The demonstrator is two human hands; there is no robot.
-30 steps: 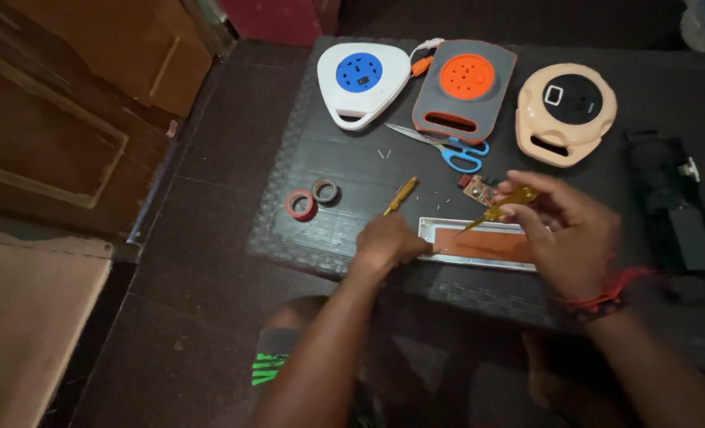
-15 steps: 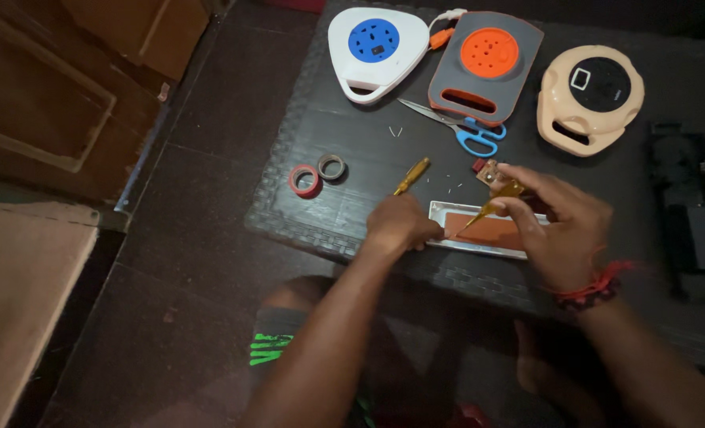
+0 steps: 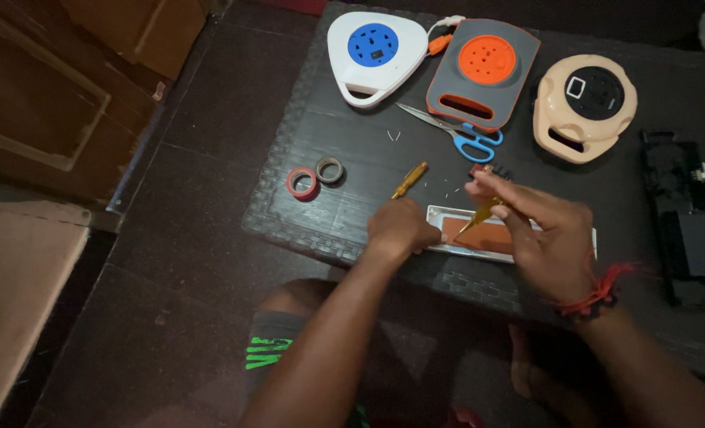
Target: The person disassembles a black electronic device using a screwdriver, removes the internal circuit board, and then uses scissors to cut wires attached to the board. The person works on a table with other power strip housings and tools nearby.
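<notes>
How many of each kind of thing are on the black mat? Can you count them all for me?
Round cord reel boxes: 3 (white and blue, grey and orange, beige and black)
Tape rolls: 2 (red, grey)
Scissors: 1
Yellow-handled screwdrivers: 2 (one lying, one held)
Long white strip case: 1
Total: 9

Left hand (image 3: 400, 227) presses the left end of the white strip (image 3: 487, 236) on the black mat (image 3: 352, 158). Right hand (image 3: 546, 238) holds a yellow tool (image 3: 479, 215), tip on the strip's brown face; probably a screwdriver, view is dim. Spare screwdriver (image 3: 409, 180), scissors (image 3: 455, 135), two tape rolls (image 3: 314, 177) lie nearby. Three cord reels (image 3: 479, 71) along the far edge.
</notes>
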